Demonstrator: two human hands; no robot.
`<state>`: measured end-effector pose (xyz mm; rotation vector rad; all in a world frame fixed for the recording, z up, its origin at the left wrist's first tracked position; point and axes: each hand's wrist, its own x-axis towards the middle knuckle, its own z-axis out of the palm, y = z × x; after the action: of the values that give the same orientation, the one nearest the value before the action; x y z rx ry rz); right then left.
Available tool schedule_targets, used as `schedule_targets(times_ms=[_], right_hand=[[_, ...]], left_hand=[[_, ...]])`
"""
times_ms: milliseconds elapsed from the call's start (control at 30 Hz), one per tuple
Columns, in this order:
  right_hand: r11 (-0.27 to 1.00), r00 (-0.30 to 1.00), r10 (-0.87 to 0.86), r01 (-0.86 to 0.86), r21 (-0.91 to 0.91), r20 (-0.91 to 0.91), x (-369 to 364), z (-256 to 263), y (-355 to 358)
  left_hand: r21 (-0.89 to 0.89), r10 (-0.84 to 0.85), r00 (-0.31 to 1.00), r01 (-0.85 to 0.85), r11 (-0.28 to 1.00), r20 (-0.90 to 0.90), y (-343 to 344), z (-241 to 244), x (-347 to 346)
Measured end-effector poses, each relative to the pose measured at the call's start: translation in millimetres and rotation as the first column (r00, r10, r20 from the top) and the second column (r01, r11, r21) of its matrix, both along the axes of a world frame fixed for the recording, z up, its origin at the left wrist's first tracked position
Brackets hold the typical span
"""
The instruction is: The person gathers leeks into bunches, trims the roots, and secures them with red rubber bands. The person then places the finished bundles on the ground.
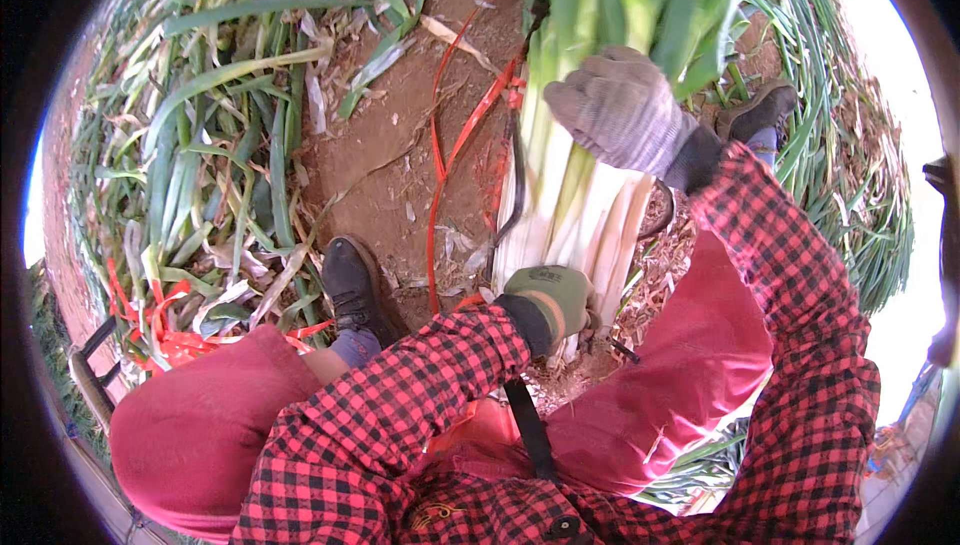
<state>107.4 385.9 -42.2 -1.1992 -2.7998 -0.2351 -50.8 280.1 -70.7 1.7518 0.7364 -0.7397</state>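
A thick bundle of long green onions [559, 207] lies before me, white stalks toward my body and green leaves away. My left hand [551, 301], in a green glove with a dark cuff, has its fingers curled round stalks at the root end. Higher up, my right hand [619, 109], in a greyish knit glove, is closed over the stalks below the leaves; its fingertips are hidden. A thin dark curved rod [516, 177] runs along the bundle's left side. Red plastic twine [441, 162] lies loosely left of the bundle, with a knotted part against the rod.
Heaped green onions [180, 140] cover the left side, with more piled [840, 132] at the right. Tangled red twine [176, 342] lies near my left knee. My shoes [352, 282] rest on bare soil [375, 162] among dry peelings. A metal frame [90, 380] stands at the far left.
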Motion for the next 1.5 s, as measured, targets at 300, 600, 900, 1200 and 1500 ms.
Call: schedule_targets(times_ms=[300,600,900,1200,1500], right_hand=[[0.995,0.997,-0.078,0.076,0.059,0.027,-17.3,-34.6,28.2],[0.976,0.993,-0.111,0.114,0.187,-0.026,-12.6,-37.0,31.9],[0.969,0.972,-0.129,0.165,0.184,-0.195,-6.9,-27.1,17.7],[0.979,0.975,-0.191,0.198,0.056,-0.11,-4.9,-24.9,13.2],[0.979,0.976,-0.176,0.187,0.076,-0.125,-9.2,-36.9,23.1]], left_hand=[[-0.121,0.052,0.978,-0.027,0.992,0.203,2.4,-26.2,-13.7],[-0.242,0.012,0.966,0.053,0.969,0.26,4.3,-16.4,-13.9],[0.086,0.086,0.926,-0.126,0.988,0.369,-10.2,-9.2,-29.2],[0.263,-0.044,0.94,-0.05,0.964,0.339,1.3,-3.2,-35.1],[-0.429,0.45,0.862,-0.507,0.748,-0.234,25.8,-5.7,-14.0]])
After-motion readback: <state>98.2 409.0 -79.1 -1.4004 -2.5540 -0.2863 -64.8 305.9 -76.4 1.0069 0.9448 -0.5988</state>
